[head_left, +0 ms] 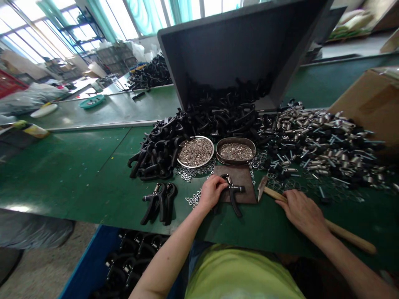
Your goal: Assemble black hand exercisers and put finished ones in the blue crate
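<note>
My left hand (212,192) pinches a black hand grip strengthener (234,195) with a metal spring near its top, holding it over a dark metal plate (222,171). To the right, my right hand (301,211) is closed over the wooden handle of a hammer (350,237), whose head lies beside the plate's right edge. Two more hand grip strengtheners (162,202) lie left of my left hand. Small metal rings (194,198) are scattered next to my left wrist.
Behind the plate stand a round dish of metal pins (196,152) and an oval tin of small parts (236,151). Black handles (158,153) pile up before a large grey bin (240,50). Springs and knobs (324,141) heap at right, near a cardboard box (370,104). A blue crate (82,265) stands below left.
</note>
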Demonstrator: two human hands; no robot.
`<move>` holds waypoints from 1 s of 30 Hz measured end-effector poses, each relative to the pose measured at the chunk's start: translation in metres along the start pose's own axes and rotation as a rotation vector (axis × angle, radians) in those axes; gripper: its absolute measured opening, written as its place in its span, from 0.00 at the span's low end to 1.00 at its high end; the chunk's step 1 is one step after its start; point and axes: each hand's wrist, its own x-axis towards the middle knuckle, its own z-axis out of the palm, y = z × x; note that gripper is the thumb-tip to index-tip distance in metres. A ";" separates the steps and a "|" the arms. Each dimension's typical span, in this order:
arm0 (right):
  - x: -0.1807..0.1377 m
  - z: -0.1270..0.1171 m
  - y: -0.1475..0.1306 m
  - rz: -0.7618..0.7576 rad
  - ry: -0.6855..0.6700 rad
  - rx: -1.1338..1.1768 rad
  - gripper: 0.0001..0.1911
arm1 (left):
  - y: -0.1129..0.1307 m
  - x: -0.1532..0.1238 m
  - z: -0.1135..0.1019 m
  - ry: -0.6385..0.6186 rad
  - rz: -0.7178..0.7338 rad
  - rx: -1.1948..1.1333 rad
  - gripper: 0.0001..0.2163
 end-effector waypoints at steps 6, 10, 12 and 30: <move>0.025 -0.029 -0.013 0.052 -0.073 0.275 0.14 | 0.001 -0.009 0.004 -0.029 0.152 0.239 0.07; 0.059 -0.048 -0.045 0.021 -0.061 0.633 0.18 | 0.005 -0.011 0.001 -0.067 0.206 0.385 0.11; 0.074 -0.049 -0.061 -0.005 -0.096 0.651 0.18 | 0.006 -0.011 0.001 -0.066 0.199 0.410 0.11; 0.042 -0.058 -0.071 -0.145 -0.015 0.491 0.20 | 0.005 -0.031 0.002 0.033 -0.064 0.271 0.13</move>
